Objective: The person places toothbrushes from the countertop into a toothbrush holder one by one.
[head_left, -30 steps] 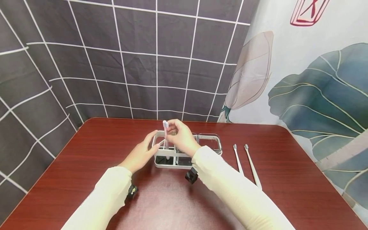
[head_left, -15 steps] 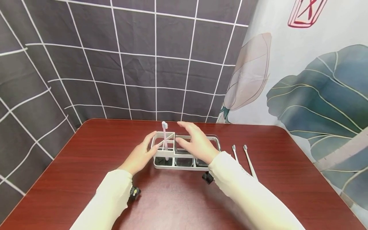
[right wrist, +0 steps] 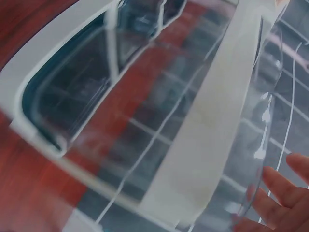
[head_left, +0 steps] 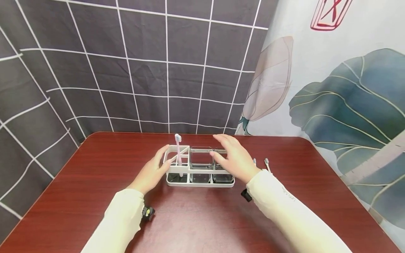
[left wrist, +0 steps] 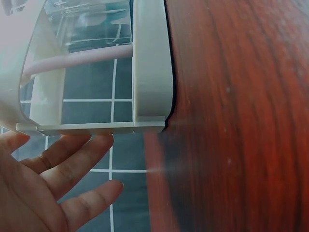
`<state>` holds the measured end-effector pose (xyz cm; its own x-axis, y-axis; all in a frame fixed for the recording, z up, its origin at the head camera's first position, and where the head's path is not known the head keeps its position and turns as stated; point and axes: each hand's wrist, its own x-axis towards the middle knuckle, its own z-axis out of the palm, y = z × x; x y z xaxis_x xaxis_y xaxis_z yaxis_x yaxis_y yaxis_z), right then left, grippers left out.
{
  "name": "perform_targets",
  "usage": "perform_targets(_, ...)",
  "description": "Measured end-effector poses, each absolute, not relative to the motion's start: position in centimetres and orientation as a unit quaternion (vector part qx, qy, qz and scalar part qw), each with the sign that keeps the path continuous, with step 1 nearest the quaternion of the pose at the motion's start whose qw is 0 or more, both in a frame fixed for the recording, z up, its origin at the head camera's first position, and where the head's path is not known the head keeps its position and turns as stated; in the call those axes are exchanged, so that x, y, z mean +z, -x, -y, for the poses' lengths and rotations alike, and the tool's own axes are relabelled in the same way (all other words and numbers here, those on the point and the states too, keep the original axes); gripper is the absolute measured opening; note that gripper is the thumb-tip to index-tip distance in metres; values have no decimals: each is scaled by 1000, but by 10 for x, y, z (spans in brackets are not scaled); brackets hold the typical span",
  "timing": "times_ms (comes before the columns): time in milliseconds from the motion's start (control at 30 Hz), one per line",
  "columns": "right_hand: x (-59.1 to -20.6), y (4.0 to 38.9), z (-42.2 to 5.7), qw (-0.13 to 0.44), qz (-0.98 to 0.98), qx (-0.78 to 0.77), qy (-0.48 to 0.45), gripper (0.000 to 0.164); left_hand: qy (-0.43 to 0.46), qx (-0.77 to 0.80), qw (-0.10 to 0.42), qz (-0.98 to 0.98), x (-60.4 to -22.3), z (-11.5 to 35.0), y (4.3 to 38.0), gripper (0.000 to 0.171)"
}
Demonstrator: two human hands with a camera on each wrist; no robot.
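A pink toothbrush with a pale head stands slightly tilted in the left section of a white toothbrush holder. My left hand rests at the holder's left end, thumb by its front upper edge. In the left wrist view, the fingers lie extended and spread along the end frame. Two clear cups sit in the holder: a middle cup and a right cup, partly covered. Above the right cup is my right hand, fingers apart and holding nothing. Its fingertips lie near clear plastic in the right wrist view.
Two more toothbrushes lie on the red-brown table, right of the holder; only the upper end of one toothbrush shows well beyond my right sleeve. A dark checked cloth hangs behind, with a leaf-patterned curtain at right.
My right hand has let go of the pink toothbrush, which now stands in the holder. That hand has moved right over the cups. The left hand stays at the holder's left end.
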<state>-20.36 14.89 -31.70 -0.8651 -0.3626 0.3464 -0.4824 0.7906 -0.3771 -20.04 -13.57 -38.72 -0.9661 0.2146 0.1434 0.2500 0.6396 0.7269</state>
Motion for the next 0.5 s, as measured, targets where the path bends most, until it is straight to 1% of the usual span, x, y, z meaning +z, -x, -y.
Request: perform_targets(500,-330,212,-201,139,948,241,-153,58,135,-402,24,906,-387,138,201,61)
